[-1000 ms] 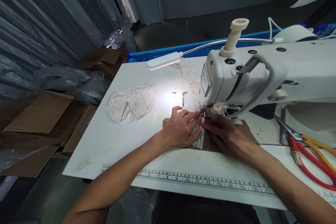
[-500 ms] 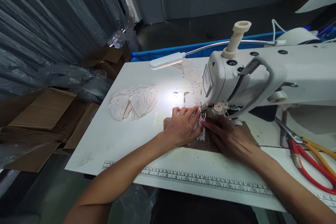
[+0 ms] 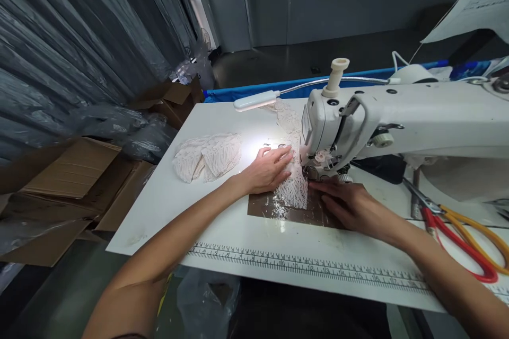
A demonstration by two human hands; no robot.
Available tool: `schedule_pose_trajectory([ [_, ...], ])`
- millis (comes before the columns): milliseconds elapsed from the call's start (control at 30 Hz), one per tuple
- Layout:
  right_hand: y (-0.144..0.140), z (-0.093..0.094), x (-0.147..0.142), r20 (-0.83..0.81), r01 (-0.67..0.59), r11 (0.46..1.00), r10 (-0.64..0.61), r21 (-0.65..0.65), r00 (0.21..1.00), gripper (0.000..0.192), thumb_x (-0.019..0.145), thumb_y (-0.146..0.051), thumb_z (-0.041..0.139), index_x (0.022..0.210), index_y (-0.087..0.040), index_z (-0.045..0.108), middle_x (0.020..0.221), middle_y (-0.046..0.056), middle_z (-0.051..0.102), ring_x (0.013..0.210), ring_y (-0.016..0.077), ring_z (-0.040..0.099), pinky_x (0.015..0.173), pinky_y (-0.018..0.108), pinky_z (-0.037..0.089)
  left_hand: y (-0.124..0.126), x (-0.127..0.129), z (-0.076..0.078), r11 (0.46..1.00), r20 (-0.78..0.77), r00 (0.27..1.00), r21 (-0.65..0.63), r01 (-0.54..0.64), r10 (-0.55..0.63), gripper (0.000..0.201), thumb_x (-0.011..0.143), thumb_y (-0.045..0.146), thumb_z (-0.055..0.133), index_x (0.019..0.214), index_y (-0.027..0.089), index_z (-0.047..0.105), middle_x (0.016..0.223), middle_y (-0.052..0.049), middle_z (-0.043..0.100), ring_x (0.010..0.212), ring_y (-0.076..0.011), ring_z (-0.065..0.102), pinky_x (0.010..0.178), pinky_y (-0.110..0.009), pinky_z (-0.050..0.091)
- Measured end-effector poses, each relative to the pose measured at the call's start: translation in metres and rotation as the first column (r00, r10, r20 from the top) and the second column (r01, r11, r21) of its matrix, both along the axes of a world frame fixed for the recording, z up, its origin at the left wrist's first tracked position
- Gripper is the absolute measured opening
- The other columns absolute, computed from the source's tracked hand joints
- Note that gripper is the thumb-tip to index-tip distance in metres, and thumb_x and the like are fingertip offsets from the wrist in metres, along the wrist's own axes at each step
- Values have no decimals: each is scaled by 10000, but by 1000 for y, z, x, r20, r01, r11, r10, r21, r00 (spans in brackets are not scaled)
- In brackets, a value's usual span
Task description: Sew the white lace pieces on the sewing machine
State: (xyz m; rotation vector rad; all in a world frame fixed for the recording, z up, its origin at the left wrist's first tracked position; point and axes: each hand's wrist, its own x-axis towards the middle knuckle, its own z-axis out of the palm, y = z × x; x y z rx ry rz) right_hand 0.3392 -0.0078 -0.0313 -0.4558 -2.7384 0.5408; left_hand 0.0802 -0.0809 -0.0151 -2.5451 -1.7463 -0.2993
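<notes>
A strip of white lace [image 3: 295, 190] lies under the presser foot area of a white sewing machine [image 3: 417, 116], its near end spread over a shiny brown plate [image 3: 262, 206]. My left hand [image 3: 269, 170] rests flat on the lace's left side, fingers stretched towards the machine head. On the other side, my right hand [image 3: 353, 204] reaches in with extended fingers, its fingertips at the lace's right edge beside the needle area. Whether those fingertips press on the lace is hard to see. More lace runs out behind the machine head.
Folded white lace [image 3: 209, 156] lies on the left of the white table [image 3: 167, 228]. Scissors with red and orange handles [image 3: 457, 228] are at the right. A lamp [image 3: 256, 100] hangs over the work. A printed ruler [image 3: 306, 267] follows the front edge. Cardboard boxes [image 3: 75, 169] stand left.
My left hand has slid away from me and flattened, uncovering more of the lace's near end. My right hand stays by the needle area, fingers more extended. The camera view has shifted.
</notes>
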Motion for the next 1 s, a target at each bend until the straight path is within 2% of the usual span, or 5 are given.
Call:
schedule_pose_trajectory([
  [100, 5, 10, 11, 31, 1, 1000, 0, -28, 1000, 365, 958, -295, 413, 1277, -248, 584, 1032, 87, 661, 874, 207, 644, 742, 352, 560, -10, 4, 0, 998, 70, 997, 55, 17, -20, 330, 990, 295, 364, 1228, 126, 517, 1326, -166, 522, 1158, -253, 521, 929, -443, 419],
  [300, 0, 17, 12, -7, 1, 999, -1, -54, 1000, 335, 939, -232, 424, 1200, -205, 632, 1108, 82, 670, 970, 205, 645, 812, 346, 554, -22, 13, -7, 964, 279, 931, -54, 262, -238, 205, 914, 344, 567, 960, 176, 673, 1038, -76, 655, 948, -186, 604, 836, -351, 481],
  [567, -11, 15, -11, 26, -66, 987, 71, -145, 997, 313, 900, -347, 560, 1166, -183, 578, 1034, 84, 642, 868, 194, 634, 737, 321, 544, -24, 18, -11, 980, 292, 940, -37, 196, -177, 242, 973, 292, 469, 902, 171, 666, 1031, -63, 651, 950, -171, 599, 859, -344, 454],
  [833, -12, 4, -23, -49, -49, 976, 39, -212, 998, 206, 978, -320, 410, 1010, -175, 554, 931, 78, 619, 743, 164, 613, 658, 312, 521, -28, 24, -12, 976, 286, 936, 126, 177, -207, 219, 958, 319, 511, 952, 151, 652, 1011, -87, 687, 923, -175, 631, 815, -353, 496],
  [1000, -12, 1, -16, 0, -24, 999, 24, -40, 1000, 272, 979, -289, 381, 1150, -169, 554, 1036, 123, 600, 790, 186, 597, 687, 344, 530, -27, 23, -12, 962, 414, 882, 241, 132, -225, 155, 939, 199, 510, 904, 131, 645, 945, -89, 708, 898, -154, 653, 791, -320, 542],
])
